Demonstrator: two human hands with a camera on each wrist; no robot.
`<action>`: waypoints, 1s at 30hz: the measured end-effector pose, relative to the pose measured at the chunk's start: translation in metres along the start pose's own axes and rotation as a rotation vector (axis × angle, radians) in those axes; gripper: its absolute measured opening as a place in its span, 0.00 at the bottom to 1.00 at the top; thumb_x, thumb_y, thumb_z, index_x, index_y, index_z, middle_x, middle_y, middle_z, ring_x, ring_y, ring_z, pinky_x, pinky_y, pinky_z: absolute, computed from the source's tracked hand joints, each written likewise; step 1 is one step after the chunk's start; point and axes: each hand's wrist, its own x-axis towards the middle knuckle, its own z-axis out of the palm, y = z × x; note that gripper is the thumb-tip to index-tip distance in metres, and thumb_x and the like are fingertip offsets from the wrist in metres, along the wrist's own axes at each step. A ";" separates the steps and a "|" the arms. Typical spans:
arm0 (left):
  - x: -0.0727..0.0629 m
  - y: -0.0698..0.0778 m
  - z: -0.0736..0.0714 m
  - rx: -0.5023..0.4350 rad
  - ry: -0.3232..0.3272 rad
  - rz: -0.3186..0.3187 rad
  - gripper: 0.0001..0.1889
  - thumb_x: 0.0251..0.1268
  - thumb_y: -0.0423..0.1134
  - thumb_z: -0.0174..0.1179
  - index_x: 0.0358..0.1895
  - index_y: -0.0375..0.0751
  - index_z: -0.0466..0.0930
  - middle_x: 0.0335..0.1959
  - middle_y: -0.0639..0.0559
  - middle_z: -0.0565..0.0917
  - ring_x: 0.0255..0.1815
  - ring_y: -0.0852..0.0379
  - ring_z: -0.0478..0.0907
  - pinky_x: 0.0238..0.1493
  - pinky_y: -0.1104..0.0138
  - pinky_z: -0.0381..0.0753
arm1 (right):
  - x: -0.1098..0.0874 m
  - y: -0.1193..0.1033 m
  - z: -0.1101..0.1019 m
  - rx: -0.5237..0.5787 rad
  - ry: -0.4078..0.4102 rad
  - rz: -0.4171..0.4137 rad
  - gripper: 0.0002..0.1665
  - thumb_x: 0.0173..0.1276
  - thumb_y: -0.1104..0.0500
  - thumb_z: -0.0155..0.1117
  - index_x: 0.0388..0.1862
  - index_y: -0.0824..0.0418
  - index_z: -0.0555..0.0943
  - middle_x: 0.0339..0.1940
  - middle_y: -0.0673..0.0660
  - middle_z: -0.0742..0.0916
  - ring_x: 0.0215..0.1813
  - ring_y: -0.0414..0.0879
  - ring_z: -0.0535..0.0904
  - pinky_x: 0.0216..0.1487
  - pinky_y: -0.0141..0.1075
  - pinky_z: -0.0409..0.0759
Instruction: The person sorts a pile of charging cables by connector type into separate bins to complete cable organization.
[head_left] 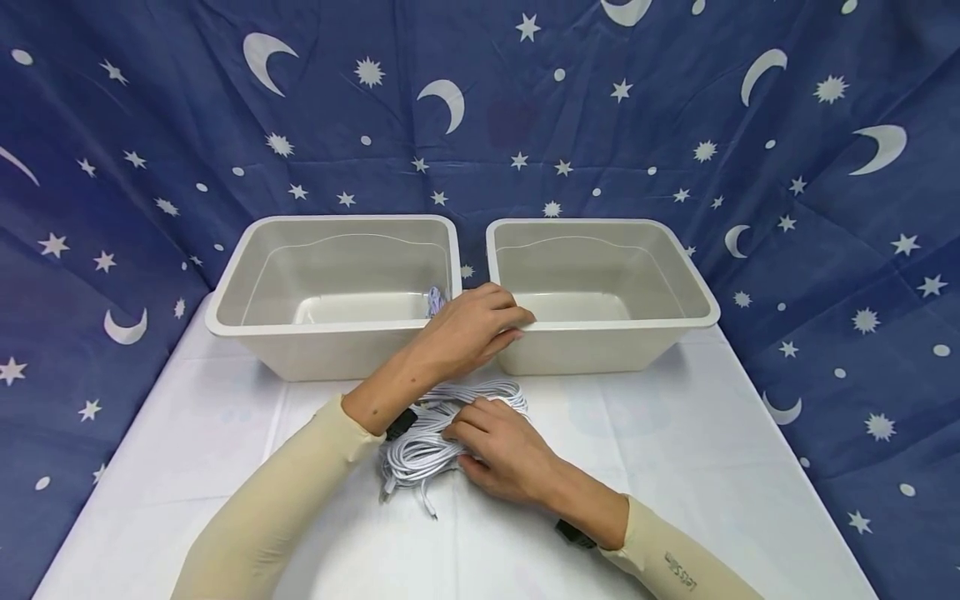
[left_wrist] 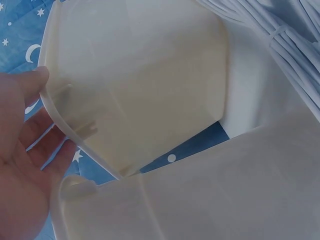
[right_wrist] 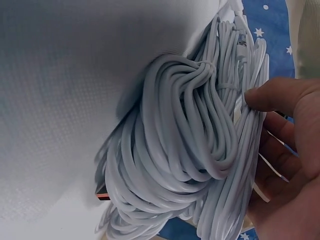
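A navy-blue fabric curtain printed with white moons and stars (head_left: 495, 83) surrounds a table draped in white cloth (head_left: 637, 433). Seen from the table's centre, a pale-grey rectangular plastic bin (head_left: 322, 354) stands at 11 o'clock and its matching pale-grey rectangular plastic twin (head_left: 585, 350) at 1 o'clock. Stretchy beige fabric sleeves (head_left: 277, 508) cover the person's forearms. A heap of glossy white plastic-coated cables, looped and tied into hanks (head_left: 416, 454), lies on the cloth in front of the bins. The bare left hand (head_left: 472, 329), at the heap's 12 o'clock, has loosely bent fingers at the twin's near rim corner and appears to grip nothing. The bare right hand (head_left: 506, 450) holds cable strands between thumb and fingers on the heap's 3 o'clock side. Smallest is a thin lavender-white cable bundle (head_left: 435, 301), partly hidden, inside the 11 o'clock bin at about its 3 o'clock. The work looks to be in its early stages: one bundle is binned, while the heaped hanks lie together on the table, apparently not yet separated.
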 end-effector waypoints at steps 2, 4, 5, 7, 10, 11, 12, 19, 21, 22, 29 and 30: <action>0.000 0.000 0.001 -0.003 -0.002 -0.003 0.11 0.79 0.38 0.63 0.57 0.47 0.89 0.48 0.55 0.88 0.56 0.53 0.80 0.62 0.61 0.77 | 0.000 0.000 -0.001 0.001 0.003 -0.006 0.22 0.53 0.64 0.79 0.48 0.55 0.85 0.45 0.47 0.86 0.51 0.45 0.82 0.54 0.38 0.81; 0.001 0.000 0.001 -0.003 -0.001 -0.001 0.11 0.79 0.38 0.63 0.57 0.47 0.89 0.48 0.55 0.88 0.56 0.53 0.80 0.63 0.61 0.77 | 0.000 -0.001 -0.003 0.006 0.000 -0.008 0.22 0.54 0.64 0.78 0.49 0.55 0.85 0.45 0.47 0.86 0.51 0.44 0.82 0.55 0.37 0.81; 0.001 0.000 0.001 -0.003 0.000 -0.001 0.11 0.79 0.38 0.63 0.57 0.46 0.89 0.48 0.55 0.88 0.56 0.53 0.80 0.63 0.61 0.77 | 0.001 -0.001 -0.004 0.008 -0.001 -0.010 0.22 0.54 0.64 0.78 0.49 0.55 0.85 0.45 0.47 0.86 0.52 0.44 0.82 0.55 0.37 0.81; 0.002 0.000 0.001 -0.004 0.003 0.003 0.11 0.78 0.38 0.64 0.57 0.46 0.89 0.48 0.55 0.88 0.56 0.53 0.80 0.62 0.61 0.77 | 0.001 -0.001 -0.005 0.012 0.002 -0.012 0.22 0.55 0.64 0.78 0.49 0.55 0.85 0.45 0.47 0.86 0.51 0.44 0.82 0.55 0.37 0.81; 0.003 0.000 0.002 -0.005 0.006 0.010 0.11 0.78 0.38 0.64 0.57 0.46 0.89 0.48 0.55 0.88 0.55 0.53 0.80 0.62 0.61 0.77 | 0.001 -0.001 -0.008 0.016 0.011 -0.009 0.22 0.54 0.65 0.77 0.49 0.55 0.85 0.45 0.47 0.86 0.51 0.45 0.82 0.55 0.38 0.81; 0.003 0.000 0.002 -0.004 0.005 0.010 0.11 0.78 0.38 0.64 0.57 0.46 0.89 0.48 0.55 0.88 0.55 0.53 0.80 0.61 0.61 0.77 | 0.001 -0.001 -0.009 0.019 0.013 -0.007 0.22 0.54 0.65 0.77 0.49 0.55 0.85 0.45 0.47 0.86 0.51 0.45 0.82 0.55 0.38 0.81; 0.003 0.000 0.002 -0.003 0.004 0.012 0.11 0.78 0.38 0.63 0.57 0.46 0.89 0.48 0.55 0.88 0.55 0.53 0.80 0.62 0.61 0.77 | 0.001 -0.001 -0.010 0.020 0.015 -0.006 0.22 0.54 0.65 0.77 0.49 0.55 0.85 0.45 0.47 0.86 0.50 0.45 0.81 0.54 0.38 0.81; 0.002 0.001 0.000 0.006 0.005 0.003 0.11 0.78 0.38 0.64 0.56 0.47 0.90 0.47 0.55 0.88 0.56 0.52 0.80 0.62 0.61 0.77 | 0.000 -0.001 -0.016 0.029 0.017 -0.011 0.20 0.55 0.64 0.76 0.49 0.55 0.86 0.47 0.46 0.86 0.51 0.45 0.82 0.54 0.38 0.80; 0.002 0.001 0.000 0.006 0.005 -0.002 0.11 0.78 0.38 0.64 0.56 0.47 0.90 0.47 0.55 0.88 0.56 0.53 0.80 0.62 0.61 0.77 | 0.000 -0.001 -0.020 0.031 0.020 -0.019 0.20 0.56 0.64 0.75 0.49 0.55 0.86 0.47 0.47 0.86 0.51 0.45 0.82 0.54 0.38 0.81; 0.002 0.001 0.000 0.005 0.005 -0.005 0.10 0.78 0.38 0.64 0.56 0.47 0.90 0.47 0.55 0.88 0.56 0.53 0.80 0.62 0.61 0.77 | 0.000 0.000 -0.021 0.033 0.022 -0.022 0.20 0.56 0.64 0.75 0.49 0.56 0.86 0.47 0.47 0.86 0.52 0.45 0.82 0.54 0.38 0.80; 0.000 0.001 0.000 0.001 -0.003 -0.020 0.11 0.78 0.38 0.64 0.56 0.47 0.90 0.48 0.55 0.88 0.57 0.53 0.79 0.62 0.62 0.77 | -0.001 0.004 -0.039 0.048 0.035 -0.051 0.20 0.56 0.66 0.74 0.49 0.57 0.85 0.47 0.48 0.87 0.53 0.46 0.82 0.58 0.40 0.80; 0.000 0.001 -0.001 0.002 -0.003 -0.024 0.11 0.78 0.38 0.64 0.56 0.47 0.90 0.48 0.55 0.88 0.57 0.53 0.79 0.62 0.62 0.77 | -0.001 0.004 -0.042 0.050 0.033 -0.053 0.20 0.56 0.66 0.74 0.50 0.57 0.85 0.48 0.48 0.87 0.53 0.46 0.82 0.59 0.40 0.79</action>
